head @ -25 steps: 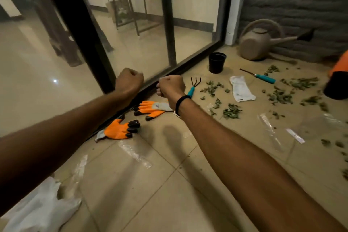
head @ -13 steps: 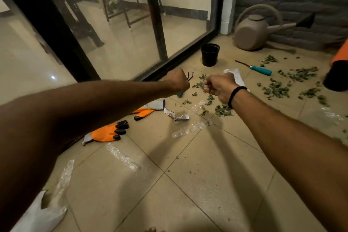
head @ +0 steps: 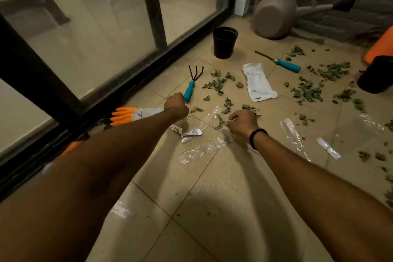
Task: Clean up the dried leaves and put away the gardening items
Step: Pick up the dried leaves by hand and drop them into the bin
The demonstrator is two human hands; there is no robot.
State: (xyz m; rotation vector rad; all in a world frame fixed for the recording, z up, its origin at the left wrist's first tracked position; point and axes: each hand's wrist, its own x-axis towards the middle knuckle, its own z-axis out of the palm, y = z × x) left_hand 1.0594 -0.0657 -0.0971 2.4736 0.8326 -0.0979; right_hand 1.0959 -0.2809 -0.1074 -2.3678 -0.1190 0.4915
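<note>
Fingers of the left hand [head: 176, 105] are curled into a tight fist with nothing visible in it, just beside the teal handle of the hand rake [head: 189, 91], which lies on the tiled floor [head: 212, 208] with its tines toward the black pot [head: 225, 42]. The right hand [head: 242, 122], a black wristband [head: 256, 137] on its wrist, is also curled; a pale sliver shows at the thumb, but I cannot tell whether it grips anything. Between and below the fists lie a crumpled clear wrapper [head: 202, 149] and a torn label scrap [head: 191, 133]. Dried leaves [head: 217, 85] are scattered over the floor beyond the hands and off to the right, around a white packet [head: 258, 83]. An orange glove [head: 127, 115] lies by the sliding door track, partly under the left forearm. A teal-handled tool [head: 287, 66] lies near the watering can [head: 274, 15], which stands against the wall.
</note>
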